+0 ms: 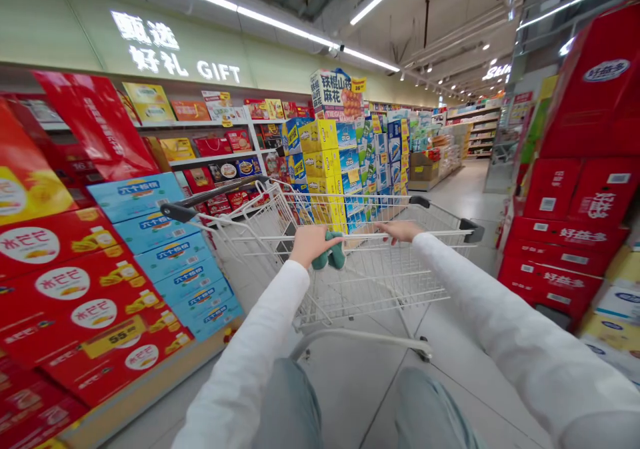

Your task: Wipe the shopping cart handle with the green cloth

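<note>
A wire shopping cart (380,269) stands right in front of me, its basket empty. My left hand (311,242) is closed over the cart's near rail and also grips a small teal-green item (331,254) that I cannot name. My right hand (400,230) rests on the same rail further right, fingers curled over it. Both arms wear white sleeves, and my knees in grey-blue trousers show at the bottom.
Stacked red and blue gift boxes (150,249) line the left, close to the cart. A tower of red cartons (575,229) stands on the right. Ahead is a stack of yellow and blue boxes (345,169). The grey aisle floor (465,196) runs forward on the right.
</note>
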A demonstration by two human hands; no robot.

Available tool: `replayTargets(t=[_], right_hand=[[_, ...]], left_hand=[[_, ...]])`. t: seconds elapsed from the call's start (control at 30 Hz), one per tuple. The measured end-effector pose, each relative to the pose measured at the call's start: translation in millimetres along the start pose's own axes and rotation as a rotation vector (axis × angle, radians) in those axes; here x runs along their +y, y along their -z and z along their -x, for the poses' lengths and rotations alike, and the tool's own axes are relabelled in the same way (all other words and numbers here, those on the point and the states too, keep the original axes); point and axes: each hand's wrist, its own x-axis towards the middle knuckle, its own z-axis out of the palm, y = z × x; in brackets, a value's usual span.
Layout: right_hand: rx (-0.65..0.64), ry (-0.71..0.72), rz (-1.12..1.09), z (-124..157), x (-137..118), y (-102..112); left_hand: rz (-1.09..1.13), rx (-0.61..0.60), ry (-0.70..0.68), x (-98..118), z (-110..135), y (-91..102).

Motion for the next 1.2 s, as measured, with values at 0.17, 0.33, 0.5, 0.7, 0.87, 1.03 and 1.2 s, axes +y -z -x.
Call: replayTargets(t=[0.17,0.33,0.5,0.7,0.87,1.03,1.2], right_hand=[[0.036,-0.04,0.052,6.7,-3.9,-1.5],[0.044,-0.035,0.054,11.7,-11.8,-4.2],[0.092,-0.022,0.118,21.4,-22.5,-6.2],[0.206,0.082,0.352,30.3,-29.4,-11.8],[0.309,0.123,0.47,33.9,-23.2,-18.6],[0.252,0.139,0.469,42.7,27.0,-3.7],[0.067,0.012,0.43,46.0,67.4,17.9]], left_hand=[[0.038,0.1,-0.066,-15.4,11.4,-7.4],[-0.012,0.117,-0.06,-60.0,30.3,-6.9],[-0.08,0.204,0.005,-93.7,45.3,-2.8],[-0.045,0.166,0.124,-75.5,43.2,1.9],[-0.01,0.089,0.308,-46.0,22.2,-0.4],[-0.002,0.197,0.335,-49.6,17.3,-15.8],[0.005,0.239,0.295,-60.9,19.2,-24.2]])
